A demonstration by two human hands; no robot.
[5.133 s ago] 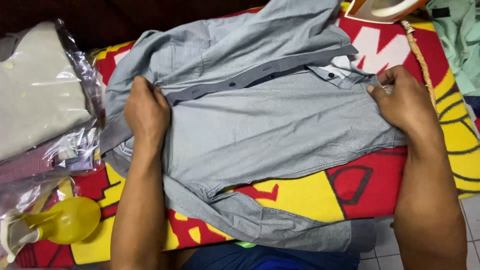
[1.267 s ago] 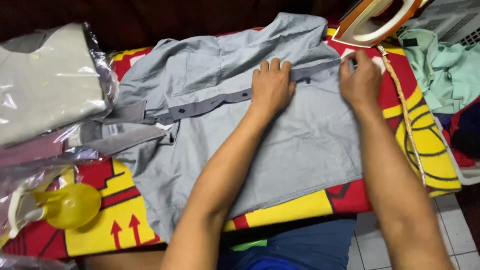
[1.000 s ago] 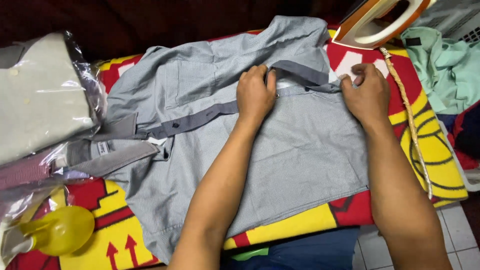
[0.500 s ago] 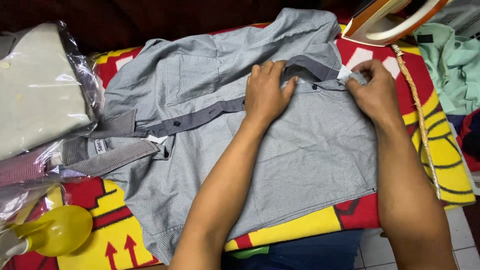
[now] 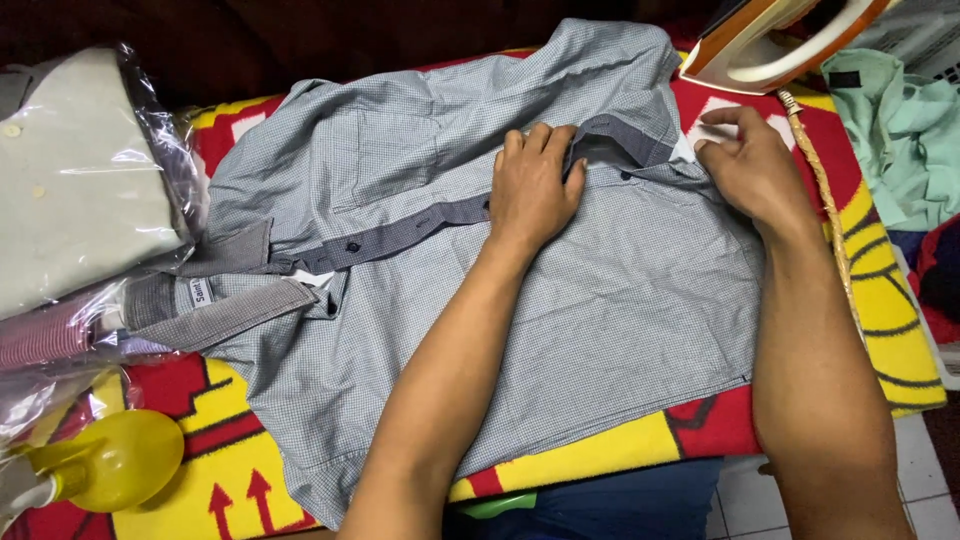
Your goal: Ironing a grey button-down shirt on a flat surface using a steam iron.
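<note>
Two hands of mine work a grey checked shirt (image 5: 560,330) spread front-up across the board: my left hand (image 5: 535,185) lies palm-down on the darker button placket (image 5: 400,232), fingers (image 5: 545,145) together and flat, their tips reaching the edge where the dark band folds over near the hem. My right hand (image 5: 750,165) sits just beside it toward the shirt's right-hand edge, fingers slightly curled and spread, thumb and forefinger close on a bit of pale fabric (image 5: 690,148) peeking out from under the dark band; whether they actually pinch it I cannot tell. The shirt lies directly beneath both palms, its collar (image 5: 225,310) pointing away to my left and its chest pocket (image 5: 385,160) on the far side of my left wrist. My forearms cross the lower half of the garment. Under it runs a padded cover (image 5: 880,290) in red and yellow with arrow shapes. An orange-and-cream iron (image 5: 770,45) stands tilted at the far right corner, near my right fingertips, its braided cord (image 5: 825,190) trailing down past my right wrist. Mint-green cloth (image 5: 900,130) is heaped beyond the cord. At my left, folded shirts in clear plastic bags (image 5: 90,200) are stacked, and a yellow spray bottle (image 5: 110,460) rests near the close left corner.
</note>
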